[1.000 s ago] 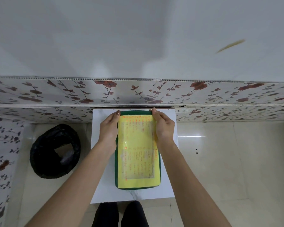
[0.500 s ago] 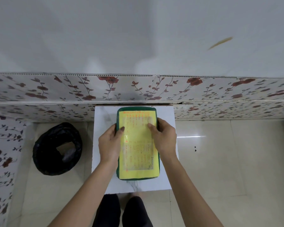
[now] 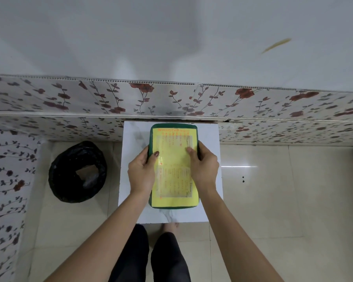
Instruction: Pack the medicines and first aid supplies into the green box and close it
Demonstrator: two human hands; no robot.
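The green box [image 3: 174, 206] lies closed on a small white table [image 3: 209, 139], its lid covered by a yellow printed label with red text. My left hand [image 3: 141, 171] grips the box's left long side, thumb resting on the lid. My right hand [image 3: 203, 169] holds the right long side the same way, thumb on the label. No medicines or first aid supplies are visible outside the box.
A round bin lined with a black bag [image 3: 77, 171] stands on the tiled floor left of the table. A floral-patterned wall panel [image 3: 273, 102] runs directly behind the table. My legs and a bare foot [image 3: 170, 226] show below the table's near edge.
Both hands slid from the box's far corners toward me to its middle sides, thumbs now lying on the lid. The box has stayed on the table.
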